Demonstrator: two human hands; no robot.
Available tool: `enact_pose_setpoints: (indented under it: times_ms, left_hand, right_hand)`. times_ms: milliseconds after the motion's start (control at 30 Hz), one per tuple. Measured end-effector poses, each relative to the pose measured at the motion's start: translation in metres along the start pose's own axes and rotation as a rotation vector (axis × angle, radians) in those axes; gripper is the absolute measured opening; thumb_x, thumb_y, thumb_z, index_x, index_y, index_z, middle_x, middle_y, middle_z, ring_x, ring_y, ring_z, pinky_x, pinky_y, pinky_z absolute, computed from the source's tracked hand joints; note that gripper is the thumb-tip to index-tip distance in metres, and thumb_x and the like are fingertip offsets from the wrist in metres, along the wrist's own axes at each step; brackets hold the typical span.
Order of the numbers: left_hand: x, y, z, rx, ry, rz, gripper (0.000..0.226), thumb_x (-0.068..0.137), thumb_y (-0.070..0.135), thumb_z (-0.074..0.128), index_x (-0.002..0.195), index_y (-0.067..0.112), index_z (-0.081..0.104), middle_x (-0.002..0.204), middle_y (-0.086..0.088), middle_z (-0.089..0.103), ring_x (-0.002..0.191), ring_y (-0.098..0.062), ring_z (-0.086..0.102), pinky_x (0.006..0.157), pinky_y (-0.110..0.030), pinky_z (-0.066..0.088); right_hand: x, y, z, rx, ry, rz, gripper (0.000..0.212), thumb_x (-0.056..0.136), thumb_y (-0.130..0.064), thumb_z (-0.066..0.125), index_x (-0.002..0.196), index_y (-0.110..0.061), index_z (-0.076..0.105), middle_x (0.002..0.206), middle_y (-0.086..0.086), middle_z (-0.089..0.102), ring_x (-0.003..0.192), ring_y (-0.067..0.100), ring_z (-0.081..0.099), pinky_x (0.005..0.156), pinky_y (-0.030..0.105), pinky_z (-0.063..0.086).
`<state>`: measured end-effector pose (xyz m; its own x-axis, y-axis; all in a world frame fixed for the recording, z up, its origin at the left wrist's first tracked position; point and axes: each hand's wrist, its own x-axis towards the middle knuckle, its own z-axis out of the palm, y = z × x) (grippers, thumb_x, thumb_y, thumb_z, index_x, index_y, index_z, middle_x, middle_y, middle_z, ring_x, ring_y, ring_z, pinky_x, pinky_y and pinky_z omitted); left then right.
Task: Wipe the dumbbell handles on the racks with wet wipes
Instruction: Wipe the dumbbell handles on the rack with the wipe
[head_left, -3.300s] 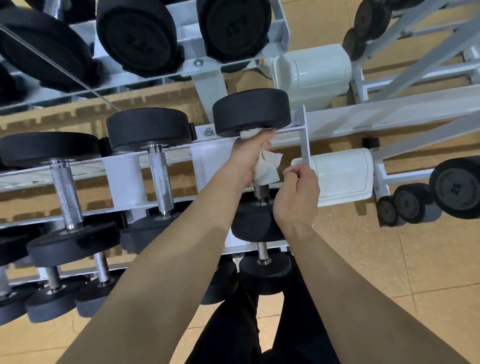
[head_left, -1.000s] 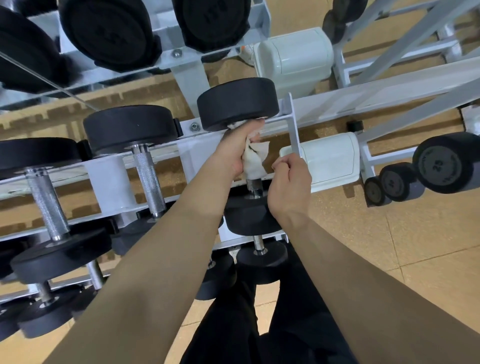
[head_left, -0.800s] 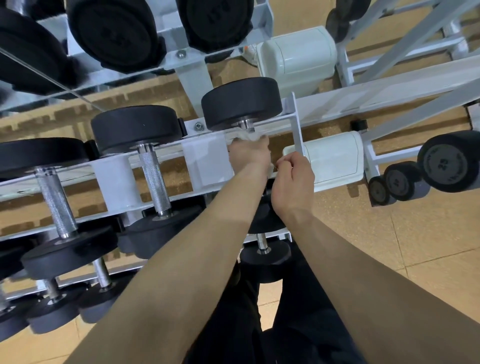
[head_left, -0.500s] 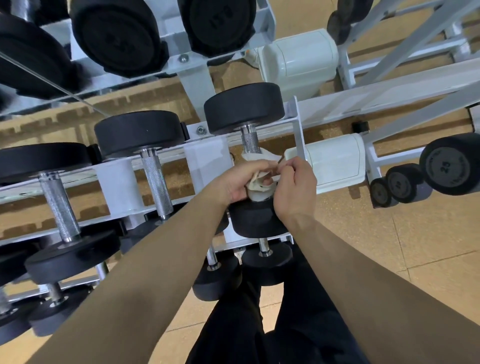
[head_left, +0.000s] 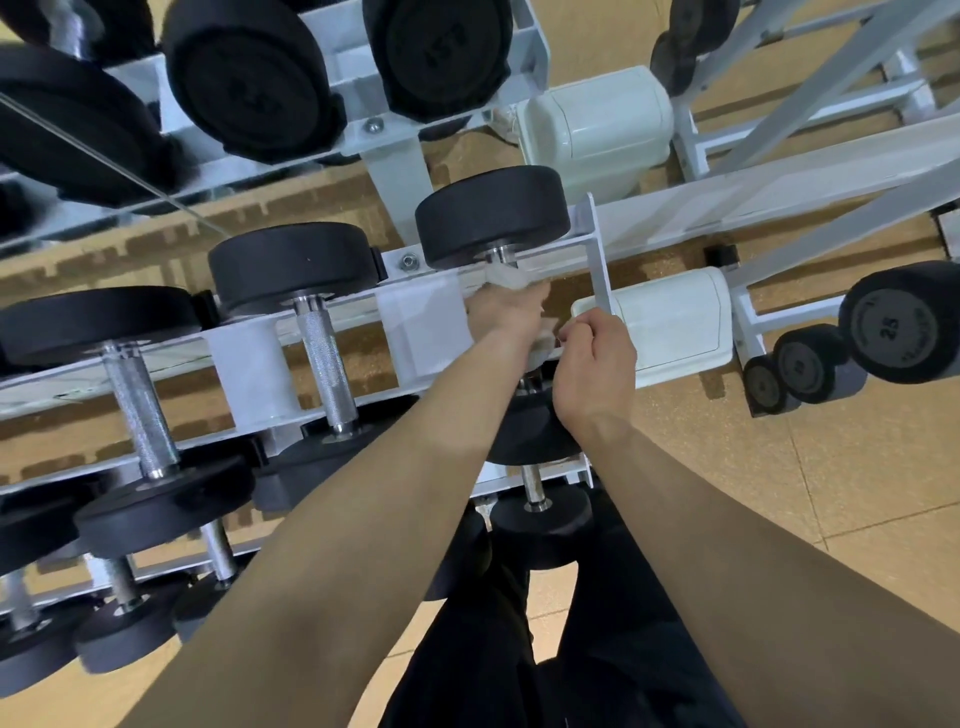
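Closest, along the bottom edge: dark trousers (head_left: 519, 665), with two bare forearms reaching up and away over them.

Past the wrists, at the right-hand end of the white rack's (head_left: 426, 327) middle tier: both hands on one dumbbell (head_left: 491, 215) lying across the rails.
- Right hand (head_left: 595, 364), the nearer one: fingers curled in, thumb and forefinger pinching the loose end of the wet wipe (head_left: 506, 275), just beside the left wrist.
- Left hand (head_left: 506, 314), slightly farther: curled round the wipe-wrapped handle (head_left: 501, 253), close under the far rail. White wipe bunched out above the fist. Only a short stub of bare steel between wipe and far head.
- Near head of the same dumbbell: largely hidden beneath both wrists.

Lower down, on the bottom tier near the same right end: a smaller dumbbell (head_left: 537, 512).

Leftward along the middle tier: a second dumbbell (head_left: 322, 343), then a third (head_left: 137, 405), both across the rails, knurled handles bare.

Just right of the rack's end plate (head_left: 597, 249): a white plastic box (head_left: 670, 322), lid closed.

Farther right, over tan floor (head_left: 831, 493): a dumbbell head marked 25 (head_left: 898, 322) beside two smaller ones.

Farthest, near the top edge: large black dumbbell heads (head_left: 249, 78) on an upper tier, and another white box (head_left: 597, 119) to their right.
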<state>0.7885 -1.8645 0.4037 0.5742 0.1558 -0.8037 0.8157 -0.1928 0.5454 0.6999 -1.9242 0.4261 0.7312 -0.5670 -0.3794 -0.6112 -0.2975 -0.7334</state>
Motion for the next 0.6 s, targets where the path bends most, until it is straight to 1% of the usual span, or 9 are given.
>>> enact_pose_setpoints:
  times_ms: [100, 167, 200, 267, 333, 433, 500, 533, 600]
  left_hand:
    - [-0.008, -0.021, -0.02, 0.028, -0.238, -0.025, 0.032, 0.07, 0.025, 0.087, 0.092, 0.01, 0.068, 0.089, -0.01, 0.075, 0.076, -0.022, 0.072, 0.077, -0.042, 0.064]
    - [-0.005, -0.031, -0.032, -0.025, -0.467, -0.023, 0.045, 0.059, 0.03, 0.092, 0.093, 0.009, 0.071, 0.089, -0.011, 0.075, 0.082, -0.022, 0.072, 0.075, -0.036, 0.061]
    - [-0.003, -0.031, -0.036, -0.043, -0.569, -0.027, 0.041, 0.06, 0.03, 0.092, 0.089, 0.01, 0.072, 0.085, -0.011, 0.074, 0.079, -0.021, 0.071, 0.072, -0.033, 0.059]
    - [0.007, -0.03, -0.04, -0.087, -0.707, -0.095, 0.018, 0.078, 0.026, 0.083, 0.078, 0.013, 0.07, 0.072, -0.009, 0.068, 0.067, -0.017, 0.066, 0.066, -0.029, 0.056]
    - [0.019, -0.025, -0.039, -0.172, -0.749, -0.157, 0.027, 0.088, 0.026, 0.073, 0.065, 0.017, 0.063, 0.058, -0.002, 0.057, 0.056, -0.014, 0.056, 0.062, -0.027, 0.051]
    - [0.027, -0.009, -0.029, -0.388, -0.63, -0.138, 0.037, 0.08, 0.027, 0.076, 0.051, 0.022, 0.051, 0.05, 0.005, 0.042, 0.048, -0.008, 0.039, 0.058, -0.022, 0.035]
    - [0.026, 0.004, -0.025, -0.406, -0.487, -0.088, 0.031, 0.079, 0.029, 0.078, 0.057, 0.021, 0.058, 0.053, 0.004, 0.045, 0.05, -0.01, 0.043, 0.062, -0.024, 0.041]
    - [0.022, 0.01, -0.023, -0.377, -0.401, -0.065, 0.023, 0.078, 0.033, 0.08, 0.069, 0.018, 0.065, 0.058, 0.003, 0.051, 0.056, -0.013, 0.051, 0.067, -0.028, 0.047]
    - [0.017, 0.009, -0.013, -0.313, -0.157, -0.042, 0.038, 0.078, 0.038, 0.079, 0.103, 0.013, 0.065, 0.078, 0.0, 0.063, 0.074, -0.019, 0.062, 0.076, -0.032, 0.053]
  right_hand:
    - [0.0, -0.002, 0.0, 0.004, 0.001, 0.006, 0.026, 0.097, -0.018, 0.037, 0.084, -0.019, 0.058, 0.099, 0.005, 0.061, 0.087, 0.014, 0.056, 0.081, 0.034, 0.045]
    - [-0.001, -0.003, 0.0, -0.009, 0.004, 0.009, 0.025, 0.099, -0.018, 0.036, 0.086, -0.02, 0.058, 0.102, 0.006, 0.061, 0.091, 0.017, 0.056, 0.085, 0.035, 0.045]
    - [-0.001, -0.004, 0.0, -0.014, 0.005, 0.01, 0.025, 0.099, -0.018, 0.036, 0.086, -0.021, 0.058, 0.102, 0.006, 0.06, 0.091, 0.017, 0.055, 0.085, 0.035, 0.045]
    - [-0.001, -0.004, 0.001, -0.015, 0.011, 0.015, 0.026, 0.099, -0.018, 0.037, 0.083, -0.022, 0.056, 0.1, 0.005, 0.06, 0.087, 0.014, 0.055, 0.082, 0.034, 0.044]
    - [-0.002, -0.003, 0.002, -0.013, 0.017, 0.02, 0.026, 0.099, -0.017, 0.037, 0.083, -0.02, 0.058, 0.098, 0.004, 0.06, 0.085, 0.011, 0.054, 0.08, 0.033, 0.042]
    - [-0.001, -0.003, 0.001, -0.005, 0.025, 0.013, 0.026, 0.098, -0.015, 0.038, 0.085, -0.015, 0.06, 0.096, 0.003, 0.061, 0.084, 0.011, 0.054, 0.074, 0.029, 0.039]
    - [-0.001, -0.002, 0.0, 0.001, 0.02, 0.0, 0.026, 0.098, -0.014, 0.038, 0.085, -0.014, 0.061, 0.095, 0.003, 0.061, 0.083, 0.006, 0.054, 0.07, 0.023, 0.039]
    - [0.0, -0.001, 0.0, 0.0, 0.016, -0.002, 0.026, 0.098, -0.014, 0.038, 0.085, -0.014, 0.061, 0.096, 0.003, 0.061, 0.084, 0.004, 0.054, 0.07, 0.021, 0.039]
    - [0.001, 0.0, 0.001, -0.005, 0.01, 0.002, 0.026, 0.097, -0.014, 0.038, 0.084, -0.016, 0.06, 0.097, 0.003, 0.061, 0.085, 0.002, 0.053, 0.072, 0.026, 0.039]
